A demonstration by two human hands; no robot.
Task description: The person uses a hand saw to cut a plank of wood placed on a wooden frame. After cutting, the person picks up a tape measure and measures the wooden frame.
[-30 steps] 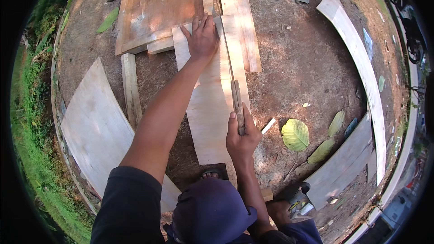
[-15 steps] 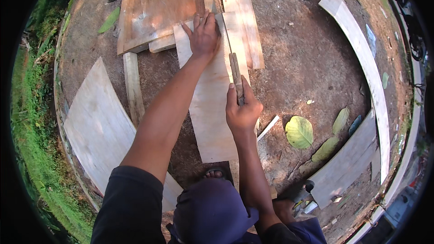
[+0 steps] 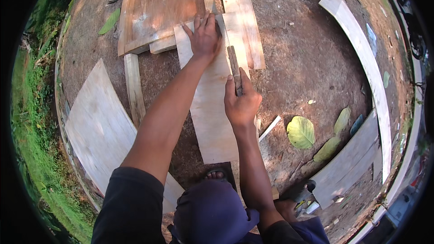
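A pale plywood board [image 3: 210, 117] lies lengthwise before me, its far end by a larger brown panel. My left hand [image 3: 205, 38] rests flat near that far end, fingers spread, holding nothing. Closed round the wooden handle of a handsaw [image 3: 233, 61] is my right hand [image 3: 243, 106], thumb and forefinger along the grip. The saw points away from me along a lengthwise line near the board's right side. Its blade shows only as a thin edge.
The brown panel [image 3: 167, 9] lies far left, with a wood strip [image 3: 133, 81] below it. Another plank [image 3: 242, 9] stretches away beyond the board. A plywood sheet [image 3: 101, 122] is at left, a long curved-looking strip [image 3: 361, 54] at right. Leaves [image 3: 300, 132] dot the soil.
My right hand and the saw have slid a little forward, away from me, along the board. My left hand stays in the same place.
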